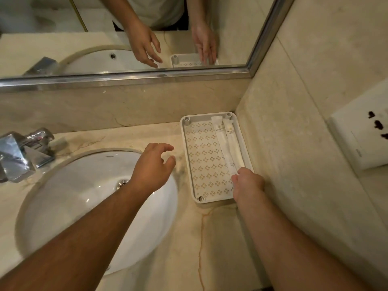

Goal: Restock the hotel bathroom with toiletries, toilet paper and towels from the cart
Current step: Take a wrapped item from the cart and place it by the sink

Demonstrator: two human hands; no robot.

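A white perforated tray (183,148) sits on the marble counter in the corner by the right wall. Two long white toiletry packets (223,143) lie side by side along the tray's right side, pointing toward the mirror. My right hand (248,183) reaches into the tray's near right corner, fingertips down on the near ends of the packets. In the mirror its fingers look straight. My left hand (153,166) hovers over the sink's right rim, just left of the tray, with relaxed spread fingers and nothing in it.
A round white sink (69,202) fills the left of the counter, with a chrome faucet (23,152) at its far left. A framed mirror (84,28) runs along the back wall. A white power socket (361,139) sits on the right wall.
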